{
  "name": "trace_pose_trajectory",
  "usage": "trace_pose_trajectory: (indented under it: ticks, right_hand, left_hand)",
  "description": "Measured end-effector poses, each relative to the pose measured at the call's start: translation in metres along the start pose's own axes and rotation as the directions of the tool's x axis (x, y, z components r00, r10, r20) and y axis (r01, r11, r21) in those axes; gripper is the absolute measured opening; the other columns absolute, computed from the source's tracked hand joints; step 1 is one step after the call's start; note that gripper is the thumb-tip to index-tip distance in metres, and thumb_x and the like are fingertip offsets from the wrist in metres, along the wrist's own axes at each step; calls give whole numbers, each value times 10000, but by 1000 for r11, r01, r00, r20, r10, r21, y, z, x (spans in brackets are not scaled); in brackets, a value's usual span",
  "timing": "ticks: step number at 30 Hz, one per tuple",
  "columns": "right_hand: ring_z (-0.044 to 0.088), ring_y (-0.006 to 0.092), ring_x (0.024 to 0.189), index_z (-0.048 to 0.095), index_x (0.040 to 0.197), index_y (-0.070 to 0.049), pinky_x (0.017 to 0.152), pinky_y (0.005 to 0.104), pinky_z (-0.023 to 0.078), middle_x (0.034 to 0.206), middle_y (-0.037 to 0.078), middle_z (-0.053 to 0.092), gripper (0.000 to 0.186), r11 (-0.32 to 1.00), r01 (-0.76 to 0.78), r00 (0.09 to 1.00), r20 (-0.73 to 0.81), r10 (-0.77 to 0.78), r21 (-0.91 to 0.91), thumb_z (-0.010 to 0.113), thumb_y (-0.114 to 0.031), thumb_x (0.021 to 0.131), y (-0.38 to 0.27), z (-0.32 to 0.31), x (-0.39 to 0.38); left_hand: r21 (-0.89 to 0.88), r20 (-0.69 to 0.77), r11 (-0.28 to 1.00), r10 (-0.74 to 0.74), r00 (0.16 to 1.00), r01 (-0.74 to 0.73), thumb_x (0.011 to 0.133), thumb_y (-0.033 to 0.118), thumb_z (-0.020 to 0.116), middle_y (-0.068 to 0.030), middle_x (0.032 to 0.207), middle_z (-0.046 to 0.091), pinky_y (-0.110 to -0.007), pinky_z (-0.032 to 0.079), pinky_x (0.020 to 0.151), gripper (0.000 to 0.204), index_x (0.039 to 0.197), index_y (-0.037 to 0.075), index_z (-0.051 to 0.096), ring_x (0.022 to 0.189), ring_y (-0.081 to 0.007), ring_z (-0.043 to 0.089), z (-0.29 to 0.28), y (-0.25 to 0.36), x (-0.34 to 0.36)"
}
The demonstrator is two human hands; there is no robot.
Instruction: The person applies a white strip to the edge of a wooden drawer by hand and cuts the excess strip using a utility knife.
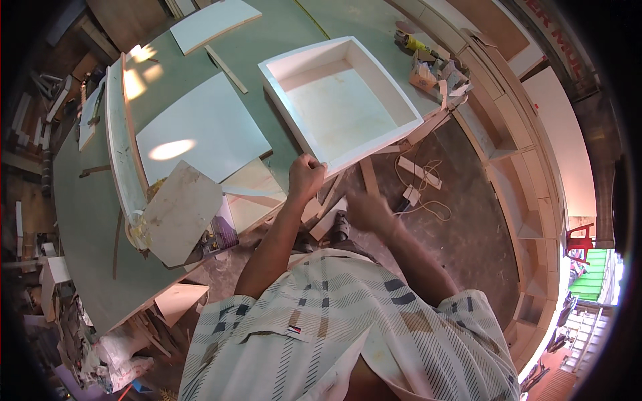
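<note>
A white, open-topped drawer box [342, 100] rests on the green-grey worktable, its near side sticking out past the table edge. My left hand [307, 176] is closed at the box's near left corner, with the fingers curled against the rim. Just below the near side, over the floor, my right hand [369, 211] is smeared by motion. It appears apart from the box, and its fingers cannot be made out.
White panels [204, 127] and a thin wooden strip [227, 69] lie left of the box. Beyond its right side are a yellow-green power tool [413, 43] and a small carton [424, 72]. A cord [438, 207] loops on the floor near a long shelf frame [511, 174].
</note>
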State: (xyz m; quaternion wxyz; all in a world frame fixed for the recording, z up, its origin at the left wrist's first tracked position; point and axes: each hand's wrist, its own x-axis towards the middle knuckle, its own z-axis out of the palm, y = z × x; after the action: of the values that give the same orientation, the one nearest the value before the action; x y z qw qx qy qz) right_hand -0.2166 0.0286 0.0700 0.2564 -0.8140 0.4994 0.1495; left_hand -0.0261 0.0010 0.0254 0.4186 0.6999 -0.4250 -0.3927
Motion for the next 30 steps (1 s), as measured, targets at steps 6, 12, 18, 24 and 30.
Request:
trace_pose_trajectory:
  ticks: [6,12,18,24,30]
  right_hand:
    - [685,413,1094,564,1318,-26,873,518,546,1165,280,694,447,944,-323,925,235,300,65,550,-252,932,89,122,-82]
    - [697,405,1033,666,1124,-6,861,492,559,1107,266,697,315,774,-602,798,107,593,196,522,-228,954,149,143,-97]
    - [698,387,987,712,969,-21,813,508,572,1109,255,626,286,842,-529,848,19,530,103,476,-183,991,214,269,-111]
    - [664,522,1009,576,1174,-23,881,590,525,1050,343,682,366,904,-395,918,22,397,167,480,-284,936,197,250,-118]
    - [712,354,618,562,1008,-2,557,469,569,710,229,668,257,743,-455,777,-189,601,491,509,-247,950,205,211,-102]
  left_hand:
    - [102,58,992,73,996,-79,816,188,781,-193,772,692,-440,529,716,242,818,-14,648,768,-343,701,-14,-9,-3]
    - [289,21,887,371,928,-361,890,87,713,-162,760,673,-433,507,665,111,887,15,628,704,-349,661,-25,13,-30]
    - [263,45,725,649,759,-636,884,7,677,-144,809,648,-461,499,685,79,916,19,605,754,-366,656,-41,42,-35]
    - [367,-200,724,674,711,-584,880,-5,657,-145,842,658,-455,495,704,92,953,45,631,771,-374,653,-76,77,-19]
    - [740,-534,666,500,682,91,839,120,748,-317,1506,420,-597,382,1083,850,1567,88,310,1390,-409,467,-132,-10,48]
